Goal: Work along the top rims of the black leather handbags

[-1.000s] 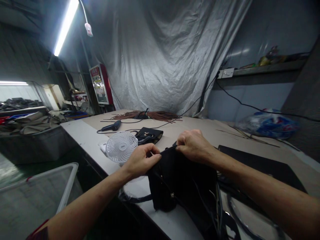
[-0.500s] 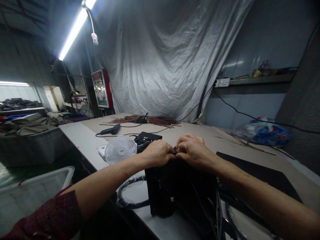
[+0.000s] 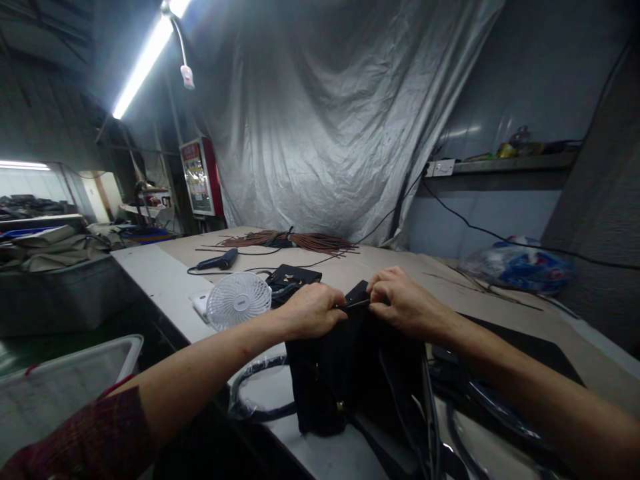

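Note:
A black bag (image 3: 330, 373) stands on the table in front of me, its dark inside facing me and brass-coloured hardware low on it. My left hand (image 3: 317, 310) pinches the bag's upper edge from the left. To its right, my right hand (image 3: 400, 300) grips the same edge with bent fingers. A short stretch of the rim shows between the two hands, with a black flap rising behind it. A handle wrapped in clear plastic (image 3: 260, 390) loops out at the bag's left. Behind my left hand lies another black bag (image 3: 295, 275) with a small metal ornament.
A white fan (image 3: 240, 301) stands left of the bags. Farther back on the table (image 3: 165, 283) are a dark handheld tool (image 3: 217, 260) with a cord and a bundle of brown strips (image 3: 300, 241). A black flat panel (image 3: 530, 347) lies right. A white bin (image 3: 75, 373) is at lower left.
My hands have moved slightly apart along the bag's upper edge, with the right hand shifting right. More of the rim and the black flap behind it now shows between them.

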`<state>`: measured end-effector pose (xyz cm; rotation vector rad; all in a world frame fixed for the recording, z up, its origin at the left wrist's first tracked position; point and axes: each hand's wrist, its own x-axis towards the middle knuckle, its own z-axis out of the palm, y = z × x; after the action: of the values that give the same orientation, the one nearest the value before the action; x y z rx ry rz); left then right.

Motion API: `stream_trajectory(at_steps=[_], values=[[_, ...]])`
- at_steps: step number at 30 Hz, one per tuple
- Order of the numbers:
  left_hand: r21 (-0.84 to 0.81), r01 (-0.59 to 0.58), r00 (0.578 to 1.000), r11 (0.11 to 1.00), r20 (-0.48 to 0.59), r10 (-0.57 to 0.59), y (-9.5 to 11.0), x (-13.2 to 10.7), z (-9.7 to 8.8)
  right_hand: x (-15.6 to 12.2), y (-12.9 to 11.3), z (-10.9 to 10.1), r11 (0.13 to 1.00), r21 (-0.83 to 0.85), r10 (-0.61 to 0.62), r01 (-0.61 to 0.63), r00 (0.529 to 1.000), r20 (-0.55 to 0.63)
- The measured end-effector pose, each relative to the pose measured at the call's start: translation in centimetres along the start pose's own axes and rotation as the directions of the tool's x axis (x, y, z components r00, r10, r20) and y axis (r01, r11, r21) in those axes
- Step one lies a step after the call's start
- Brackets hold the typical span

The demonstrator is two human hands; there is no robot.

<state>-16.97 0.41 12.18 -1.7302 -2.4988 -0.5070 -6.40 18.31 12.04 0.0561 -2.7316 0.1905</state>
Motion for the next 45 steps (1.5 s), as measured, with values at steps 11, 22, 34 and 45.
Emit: stream_trajectory(at_steps=[11,22,34,45], values=[[-0.159,0.023,1.000,0.987,0.002,-0.022,-0.5,-0.4,-0.2,1.7,0.2,0.6,0.964,0.249,0.104,-0.096,0.994,-0.017],[-0.172,0.032,0.999,0.985,-0.004,-0.033,-0.9,-0.6,-0.5,2.8,-0.9,0.1,0.957,0.095,0.267,-0.273,0.961,0.076],[-0.210,0.059,0.998,0.976,-0.025,-0.065,-1.3,-0.7,0.1,3.5,-1.4,0.2,0.969,0.053,0.234,-0.240,0.968,0.090],[-0.544,0.209,0.975,0.813,0.049,-0.218,-2.3,3.5,3.0,2.9,-1.0,0.3,0.980,0.001,0.196,-0.197,0.975,0.104]])
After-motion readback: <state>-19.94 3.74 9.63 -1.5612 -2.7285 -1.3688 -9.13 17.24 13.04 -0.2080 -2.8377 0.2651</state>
